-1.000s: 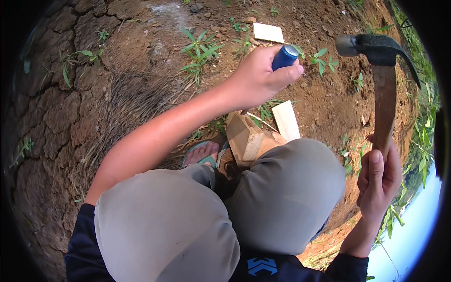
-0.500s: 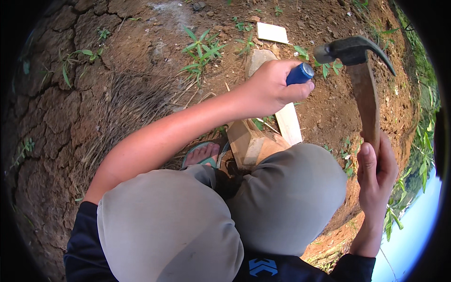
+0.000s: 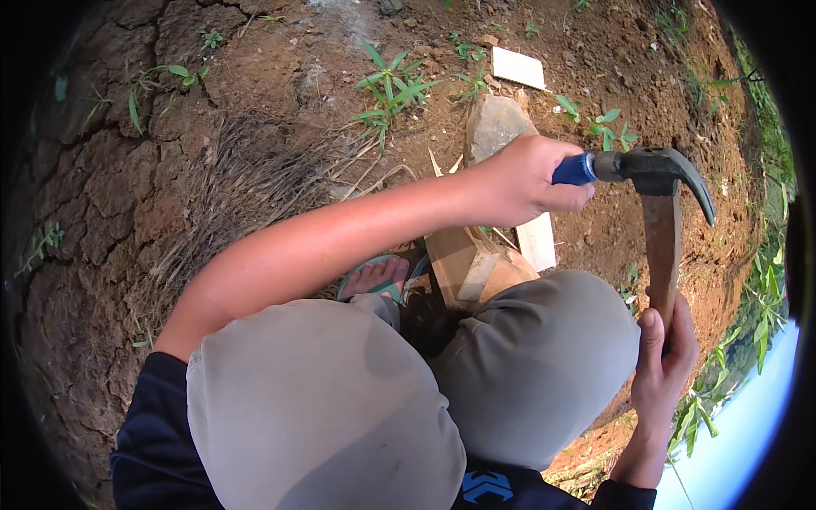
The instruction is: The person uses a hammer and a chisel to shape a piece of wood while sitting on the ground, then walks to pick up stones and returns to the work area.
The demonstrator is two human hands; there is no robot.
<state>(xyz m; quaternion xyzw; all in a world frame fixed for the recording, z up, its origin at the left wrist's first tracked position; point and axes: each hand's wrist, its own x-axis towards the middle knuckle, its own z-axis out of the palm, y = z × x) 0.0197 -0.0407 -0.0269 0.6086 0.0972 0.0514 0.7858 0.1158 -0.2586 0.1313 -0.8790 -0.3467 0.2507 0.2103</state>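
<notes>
My left hand (image 3: 537, 177) is closed round a blue-handled tool (image 3: 573, 170), with the handle's end poking out past the thumb. Its working end is hidden behind the hand. In my right hand (image 3: 665, 361) I grip a claw hammer (image 3: 661, 229) low on its wooden handle. The hammer's striking face is at the end of the blue handle and appears to touch it; the claw curves away to the right. Below my left forearm, between my feet and knee, lies a cut wooden block (image 3: 476, 268), partly covered by the knee.
A pale flat piece of wood (image 3: 535, 242) sits beside the block, and another pale board (image 3: 518, 68) lies farther off. A grey stone (image 3: 497, 123) rests beyond my left hand. Dry grass (image 3: 246, 178) and green weeds (image 3: 393, 89) are on the cracked soil.
The hammer head has come down and left, from above and apart from the blue handle to its end. The whole view has also shifted slightly.
</notes>
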